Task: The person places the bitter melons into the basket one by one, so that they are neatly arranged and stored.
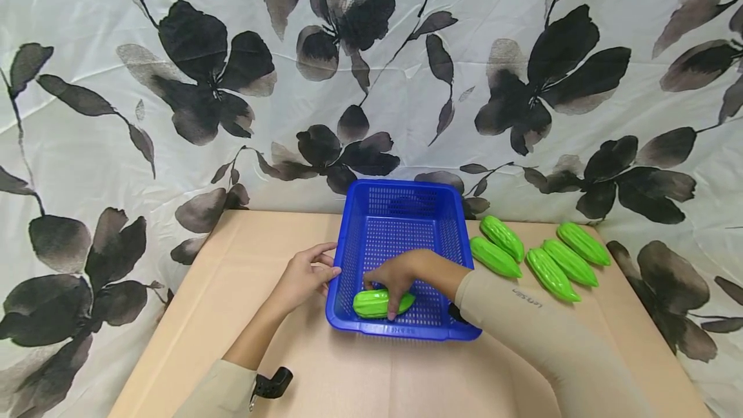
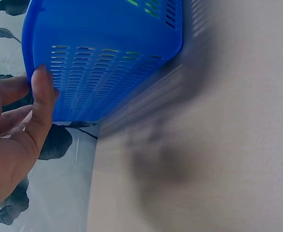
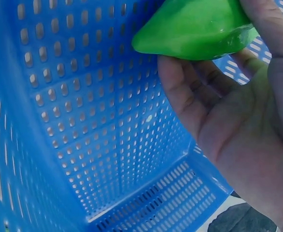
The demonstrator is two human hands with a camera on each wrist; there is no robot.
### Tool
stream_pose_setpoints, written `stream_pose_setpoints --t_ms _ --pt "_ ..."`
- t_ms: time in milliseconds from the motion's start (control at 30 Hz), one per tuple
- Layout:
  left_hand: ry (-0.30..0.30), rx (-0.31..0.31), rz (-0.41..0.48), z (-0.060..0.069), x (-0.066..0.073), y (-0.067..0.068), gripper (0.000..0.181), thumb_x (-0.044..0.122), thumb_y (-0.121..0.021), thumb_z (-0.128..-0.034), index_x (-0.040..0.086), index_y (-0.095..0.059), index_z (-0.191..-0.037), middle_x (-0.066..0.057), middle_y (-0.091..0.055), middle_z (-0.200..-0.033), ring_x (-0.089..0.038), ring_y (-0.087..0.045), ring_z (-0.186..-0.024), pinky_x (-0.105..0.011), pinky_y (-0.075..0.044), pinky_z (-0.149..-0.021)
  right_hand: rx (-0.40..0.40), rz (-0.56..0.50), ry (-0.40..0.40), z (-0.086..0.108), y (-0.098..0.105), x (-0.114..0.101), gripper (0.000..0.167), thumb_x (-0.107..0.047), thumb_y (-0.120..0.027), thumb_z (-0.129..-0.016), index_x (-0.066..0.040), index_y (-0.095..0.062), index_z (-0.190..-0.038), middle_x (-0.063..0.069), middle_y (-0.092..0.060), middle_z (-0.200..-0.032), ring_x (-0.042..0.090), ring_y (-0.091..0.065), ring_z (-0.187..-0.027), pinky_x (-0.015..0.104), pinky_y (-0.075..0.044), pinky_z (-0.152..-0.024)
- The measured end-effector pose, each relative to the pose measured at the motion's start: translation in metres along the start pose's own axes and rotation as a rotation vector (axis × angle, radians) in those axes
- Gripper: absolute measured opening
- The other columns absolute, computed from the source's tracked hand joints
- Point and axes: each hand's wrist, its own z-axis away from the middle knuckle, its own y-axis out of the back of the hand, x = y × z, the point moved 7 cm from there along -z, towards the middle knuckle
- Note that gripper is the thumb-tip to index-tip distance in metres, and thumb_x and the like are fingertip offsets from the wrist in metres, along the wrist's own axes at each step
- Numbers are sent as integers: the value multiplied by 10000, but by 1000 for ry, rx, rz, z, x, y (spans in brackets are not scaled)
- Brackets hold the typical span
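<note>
A blue perforated basket (image 1: 400, 335) stands on the table, with a green ridged fruit-like piece (image 1: 371, 304) lying crosswise at its near end. The right hand (image 1: 400, 276) reaches into the basket and grips that green piece (image 3: 199, 29) between thumb and fingers. At the basket's left rim, the left hand (image 1: 304, 279) holds the edge; in the left wrist view the thumb and fingers of the left hand (image 2: 21, 121) pinch the rim of the basket (image 2: 103, 29). The underside of the green piece is hidden.
Several similar green pieces (image 1: 548, 274) lie on the table (image 1: 232, 257) to the right of the basket, near the right forearm. A white cloth (image 1: 429, 108) with dark flowers hangs behind the table. A black device (image 1: 273, 384) is strapped at the left wrist.
</note>
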Motion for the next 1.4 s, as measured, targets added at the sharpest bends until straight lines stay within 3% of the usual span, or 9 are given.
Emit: stream_pose_setpoints --t_ms 300,533,733,1033,1267,1400 --pt "-16 -4 -5 -1 0 0 560 -24 -700 -947 -43 -507 -1472 -244 -680 -1060 -143 -697 -670 -448 -659 -572 -15 -53 2 0 -3 -3 602 -427 -890 -799 -255 -530 -1250 -70 -573 -1124 99 -544 -1014 261 -530 -958" --pt "-12 -5 -2 0 -2 0 564 -28 -695 -947 -49 -501 -1475 -242 -684 -1057 -141 -690 -653 -479 -654 -576 -35 -135 8 2 -8 -4 524 -394 -864 -833 -238 -535 -1209 -30 -577 -1096 87 -570 -921 219 -571 -812" --pt "4 10 0 0 -4 0 568 -33 -703 -938 -14 -519 -1475 -214 -686 -1045 -148 -692 -649 -474 -654 -574 -59 -195 14 -1 -12 -6 483 -340 -859 -849 -213 -535 -1183 -24 -574 -1063 77 -594 -839 250 -635 -748" --pt "3 5 -6 -1 -2 1 565 -28 -700 -944 -15 -515 -1477 -215 -688 -1043 -156 -694 -650 -451 -655 -558 -65 -160 6 -2 -9 -7 539 -369 -868 -837 -200 -549 -1237 -32 -579 -1085 75 -593 -882 217 -606 -771" --pt "-11 -18 14 -2 -1 1 565 -27 -693 -949 -43 -498 -1479 -244 -681 -1056 -145 -691 -665 -472 -653 -571 -41 -141 12 3 0 -5 613 -413 -875 -821 -220 -572 -1317 -37 -652 -1115 65 -619 -999 234 -558 -926" --pt "0 -15 14 -2 -1 1 570 -29 -697 -944 -33 -503 -1480 -233 -684 -1053 -163 -698 -673 -493 -653 -584 -22 -169 31 8 8 -2 654 -407 -869 -830 -197 -568 -1371 -16 -678 -1114 57 -627 -993 246 -560 -937"
